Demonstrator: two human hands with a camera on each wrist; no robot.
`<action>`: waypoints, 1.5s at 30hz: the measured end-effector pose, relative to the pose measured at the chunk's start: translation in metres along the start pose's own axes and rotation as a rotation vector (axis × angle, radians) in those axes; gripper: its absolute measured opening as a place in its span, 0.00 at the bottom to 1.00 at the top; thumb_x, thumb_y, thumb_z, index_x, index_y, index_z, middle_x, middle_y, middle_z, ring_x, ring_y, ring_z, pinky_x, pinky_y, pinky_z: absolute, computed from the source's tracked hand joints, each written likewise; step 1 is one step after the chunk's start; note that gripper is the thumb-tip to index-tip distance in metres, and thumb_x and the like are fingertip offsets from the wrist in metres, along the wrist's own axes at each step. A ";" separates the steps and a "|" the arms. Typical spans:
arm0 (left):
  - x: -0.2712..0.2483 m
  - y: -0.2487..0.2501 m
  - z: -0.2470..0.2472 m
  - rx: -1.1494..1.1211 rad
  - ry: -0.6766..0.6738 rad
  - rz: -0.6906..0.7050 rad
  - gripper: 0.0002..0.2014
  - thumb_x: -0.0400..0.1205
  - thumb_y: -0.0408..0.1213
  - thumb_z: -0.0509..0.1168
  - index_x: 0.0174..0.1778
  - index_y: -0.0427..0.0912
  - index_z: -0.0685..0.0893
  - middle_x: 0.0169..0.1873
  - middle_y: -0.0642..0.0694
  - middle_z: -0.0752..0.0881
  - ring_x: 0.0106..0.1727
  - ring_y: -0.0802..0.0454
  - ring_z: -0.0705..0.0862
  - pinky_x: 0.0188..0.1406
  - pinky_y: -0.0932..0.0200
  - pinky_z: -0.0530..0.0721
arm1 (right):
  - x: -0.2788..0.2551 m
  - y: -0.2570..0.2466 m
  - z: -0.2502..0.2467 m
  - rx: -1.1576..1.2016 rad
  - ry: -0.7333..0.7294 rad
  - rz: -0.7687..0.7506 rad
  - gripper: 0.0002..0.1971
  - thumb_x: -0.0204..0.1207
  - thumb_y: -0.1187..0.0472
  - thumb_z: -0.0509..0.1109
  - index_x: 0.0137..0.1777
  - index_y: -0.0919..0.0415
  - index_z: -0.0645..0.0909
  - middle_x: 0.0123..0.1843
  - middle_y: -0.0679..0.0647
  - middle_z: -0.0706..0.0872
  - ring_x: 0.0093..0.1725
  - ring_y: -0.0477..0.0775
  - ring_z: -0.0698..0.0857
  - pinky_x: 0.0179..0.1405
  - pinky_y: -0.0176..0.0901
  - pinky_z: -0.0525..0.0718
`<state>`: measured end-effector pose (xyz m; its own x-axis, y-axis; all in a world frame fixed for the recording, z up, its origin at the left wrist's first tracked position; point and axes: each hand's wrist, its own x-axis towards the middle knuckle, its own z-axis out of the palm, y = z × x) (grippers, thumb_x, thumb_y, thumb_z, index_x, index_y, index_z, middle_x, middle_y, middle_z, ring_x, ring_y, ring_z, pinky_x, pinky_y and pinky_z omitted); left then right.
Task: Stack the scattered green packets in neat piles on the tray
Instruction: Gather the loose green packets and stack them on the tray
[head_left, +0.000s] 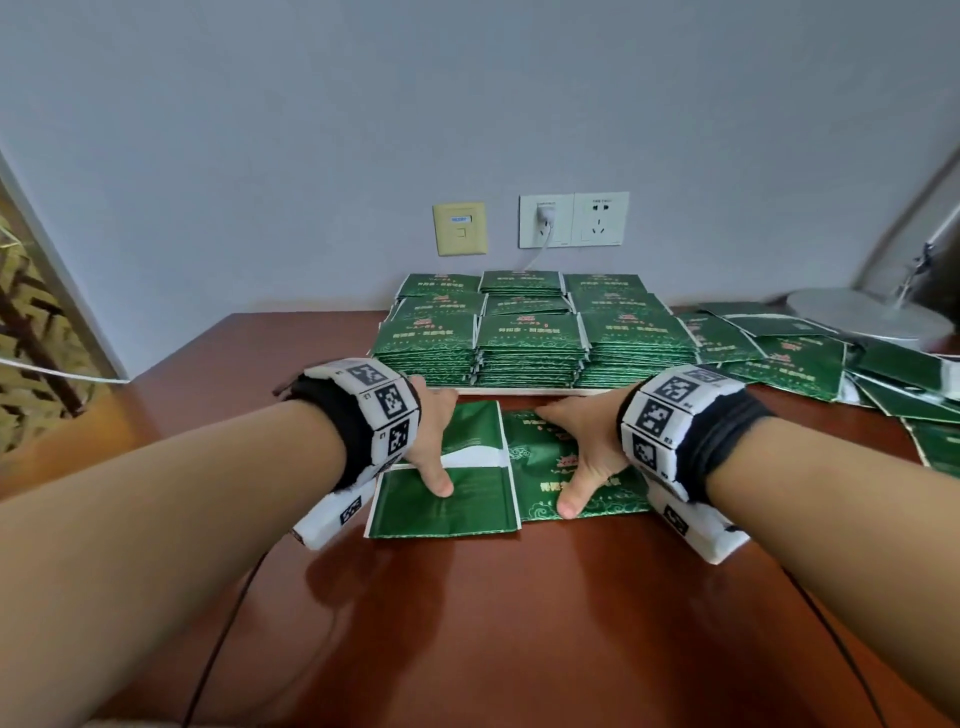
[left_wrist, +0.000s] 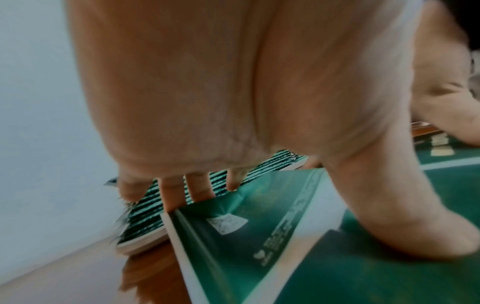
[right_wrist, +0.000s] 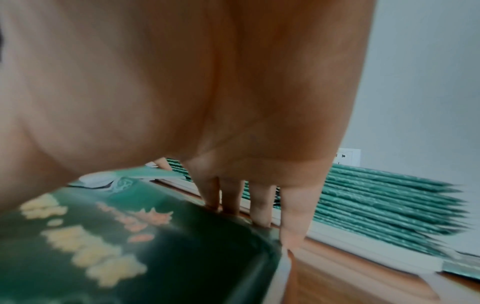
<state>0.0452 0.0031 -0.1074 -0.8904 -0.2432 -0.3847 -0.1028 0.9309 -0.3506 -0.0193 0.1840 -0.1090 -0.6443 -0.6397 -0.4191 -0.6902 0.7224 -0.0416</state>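
Several neat piles of green packets (head_left: 530, 338) fill the white tray (head_left: 519, 391) at the back of the table. Just in front of it lie green packets, side by side. My left hand (head_left: 441, 447) grips the left ones, plain back up (head_left: 441, 512): its fingers (left_wrist: 197, 189) hook the far edge and tilt one packet (left_wrist: 233, 236) up, while the thumb presses down nearer me. My right hand (head_left: 566, 457) spans the printed packet (head_left: 545, 467). Its fingers (right_wrist: 261, 207) stand at the far edge, the thumb is on the near part, and the packet (right_wrist: 130, 236) bows upward.
Loose green packets (head_left: 810, 358) lie scattered on the brown table (head_left: 519, 623) right of the tray. A silver lamp base (head_left: 872, 317) stands behind them. Wall sockets (head_left: 571, 221) with one plug sit above the tray. Thin black cables run off the near table edge.
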 end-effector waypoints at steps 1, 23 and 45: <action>0.001 -0.001 0.001 0.021 0.017 -0.015 0.59 0.63 0.70 0.73 0.82 0.44 0.53 0.65 0.36 0.72 0.64 0.38 0.74 0.63 0.45 0.77 | 0.001 0.000 0.001 -0.013 -0.002 0.004 0.62 0.56 0.36 0.81 0.85 0.55 0.50 0.83 0.50 0.61 0.80 0.54 0.63 0.78 0.51 0.61; -0.052 -0.001 0.007 -0.225 0.434 -0.045 0.16 0.78 0.46 0.70 0.55 0.47 0.73 0.46 0.51 0.83 0.49 0.47 0.81 0.55 0.49 0.74 | -0.015 -0.015 -0.004 -0.244 0.397 0.025 0.22 0.68 0.42 0.75 0.56 0.51 0.75 0.48 0.47 0.84 0.46 0.54 0.83 0.39 0.43 0.78; -0.044 0.012 0.037 -0.264 0.041 0.062 0.47 0.64 0.66 0.74 0.74 0.47 0.65 0.59 0.48 0.71 0.62 0.48 0.69 0.63 0.48 0.76 | -0.004 -0.008 0.015 -0.190 0.139 0.234 0.32 0.68 0.31 0.69 0.51 0.63 0.80 0.42 0.53 0.84 0.45 0.56 0.83 0.41 0.44 0.77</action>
<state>0.0992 0.0147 -0.1259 -0.9154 -0.1771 -0.3614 -0.1546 0.9838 -0.0907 -0.0061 0.1844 -0.1201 -0.8221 -0.5016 -0.2694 -0.5592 0.8001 0.2168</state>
